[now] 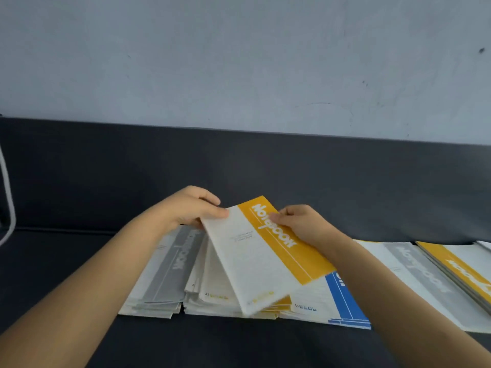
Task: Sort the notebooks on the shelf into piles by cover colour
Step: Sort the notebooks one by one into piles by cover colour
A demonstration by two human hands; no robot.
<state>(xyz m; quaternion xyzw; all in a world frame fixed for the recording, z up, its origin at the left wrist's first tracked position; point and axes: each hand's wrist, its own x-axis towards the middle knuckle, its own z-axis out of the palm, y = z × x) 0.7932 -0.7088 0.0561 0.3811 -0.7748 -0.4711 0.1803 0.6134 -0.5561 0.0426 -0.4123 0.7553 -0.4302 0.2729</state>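
Yellow notebook (261, 261) pinched by left hand (191, 208) and right hand (300, 224) above middle pile (210, 290).

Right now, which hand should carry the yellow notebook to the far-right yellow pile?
Probably right. The right hand pinches the yellow notebook, and the yellow pile lies on its side; the left hand would cross.

A pale blue-grey wall (239, 49) fills the upper half, evenly lit, marked with faint scuffs and a dark speck (481, 50) at the right. Below it rises the dark grey back panel (265, 160) of a matching shelf (66, 261). A white cord (9, 208) hangs at the left edge.
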